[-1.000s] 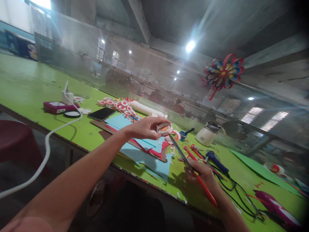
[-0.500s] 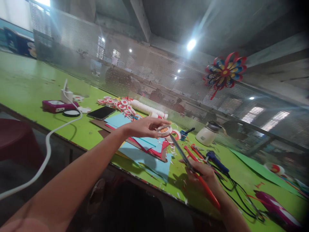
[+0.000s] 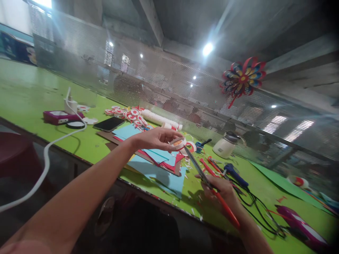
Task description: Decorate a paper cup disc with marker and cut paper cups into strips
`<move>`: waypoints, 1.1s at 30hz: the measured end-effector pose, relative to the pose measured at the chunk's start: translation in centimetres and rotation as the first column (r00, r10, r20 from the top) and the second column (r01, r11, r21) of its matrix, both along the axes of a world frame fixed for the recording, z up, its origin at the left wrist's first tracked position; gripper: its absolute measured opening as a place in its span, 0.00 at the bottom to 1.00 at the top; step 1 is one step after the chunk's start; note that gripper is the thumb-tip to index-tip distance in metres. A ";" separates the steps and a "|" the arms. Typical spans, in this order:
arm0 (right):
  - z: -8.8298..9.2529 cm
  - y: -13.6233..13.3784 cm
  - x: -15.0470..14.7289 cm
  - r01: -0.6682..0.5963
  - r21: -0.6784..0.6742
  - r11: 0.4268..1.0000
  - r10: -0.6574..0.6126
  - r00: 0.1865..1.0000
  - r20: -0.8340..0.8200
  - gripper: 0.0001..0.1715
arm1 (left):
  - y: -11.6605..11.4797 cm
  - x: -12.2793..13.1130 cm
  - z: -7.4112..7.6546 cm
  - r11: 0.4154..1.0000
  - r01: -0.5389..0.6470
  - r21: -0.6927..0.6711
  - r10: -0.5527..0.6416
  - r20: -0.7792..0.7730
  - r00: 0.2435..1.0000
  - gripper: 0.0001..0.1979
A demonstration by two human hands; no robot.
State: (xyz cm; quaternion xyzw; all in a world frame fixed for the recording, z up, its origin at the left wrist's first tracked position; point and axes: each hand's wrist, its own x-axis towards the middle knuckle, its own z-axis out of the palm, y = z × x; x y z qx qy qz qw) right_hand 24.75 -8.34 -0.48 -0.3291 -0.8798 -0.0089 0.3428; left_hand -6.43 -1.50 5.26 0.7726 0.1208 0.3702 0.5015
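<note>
My left hand is stretched out over the green table and pinches a small round white paper disc with an orange and red centre. My right hand grips red-handled scissors. Their blades point up and left, with the tips right at the disc's edge. Under both hands lies a pile of blue and red paper sheets with small paper scraps around it.
Several finished red-and-white discs and a white roll lie at the back. A phone, a pink box, a white cable, a glue gun, a white jar and black wires sit around. A paper flower hangs on the mesh screen.
My left hand has lowered the disc slightly and turned it flatter. The scissors stay at its edge; the view has drifted a little.
</note>
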 end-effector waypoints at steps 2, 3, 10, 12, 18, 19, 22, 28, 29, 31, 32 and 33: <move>0.1 0.0 -0.1 0.002 -0.016 1.000 -0.002 1.000 -0.023 0.16 | -0.2 0.1 0.0 1.000 -0.018 -0.014 0.018 0.041 0.999 0.27; 0.1 0.1 -0.1 0.008 -0.023 1.000 -0.009 0.999 -0.035 0.17 | -0.3 0.2 0.0 0.999 -0.020 -0.028 0.021 0.055 0.998 0.26; 0.1 0.2 -0.1 0.033 -0.066 0.997 -0.031 0.999 0.034 0.21 | 0.0 0.4 0.0 1.000 -0.015 0.014 0.012 0.157 0.988 0.23; 0.0 0.3 -0.3 0.028 -0.062 0.998 -0.027 0.999 0.023 0.21 | 0.3 0.4 -0.1 0.999 -0.008 0.034 0.001 0.189 0.982 0.23; 0.1 0.2 -1.3 0.046 -0.016 0.999 -0.046 0.999 0.002 0.21 | 0.5 1.0 -0.5 0.994 -0.058 0.089 0.041 0.182 0.982 0.23; 0.0 0.2 -1.4 0.060 -0.001 0.998 -0.060 0.998 -0.004 0.22 | 0.5 1.1 -0.6 0.993 -0.073 0.094 0.054 0.188 0.981 0.24; -0.3 0.2 -1.7 0.103 0.035 0.994 -0.102 0.994 -0.035 0.20 | 0.7 1.7 -1.0 0.990 -0.091 0.109 0.064 0.224 0.973 0.24; -0.4 -0.2 -2.2 0.141 0.028 0.990 -0.139 0.987 -0.075 0.19 | 0.6 2.6 -1.3 0.987 -0.142 0.077 0.122 0.223 0.967 0.32; -0.4 -0.3 -2.3 0.149 0.030 0.988 -0.146 0.986 -0.075 0.20 | 0.5 2.6 -1.3 0.986 -0.149 0.070 0.133 0.202 0.970 0.32; -0.2 -0.5 -2.5 0.164 0.045 0.985 -0.161 0.984 -0.073 0.20 | 0.4 2.7 -1.3 0.987 -0.153 0.052 0.141 0.178 0.974 0.32; -0.2 -0.6 -2.6 0.171 0.054 0.984 -0.167 0.983 -0.070 0.20 | 0.5 2.7 -1.4 0.988 -0.150 0.037 0.141 0.182 0.973 0.32; -0.2 -0.7 -2.6 0.178 0.062 0.982 -0.174 0.983 -0.066 0.20 | 0.5 2.7 -1.4 0.989 -0.145 0.020 0.139 0.190 0.972 0.32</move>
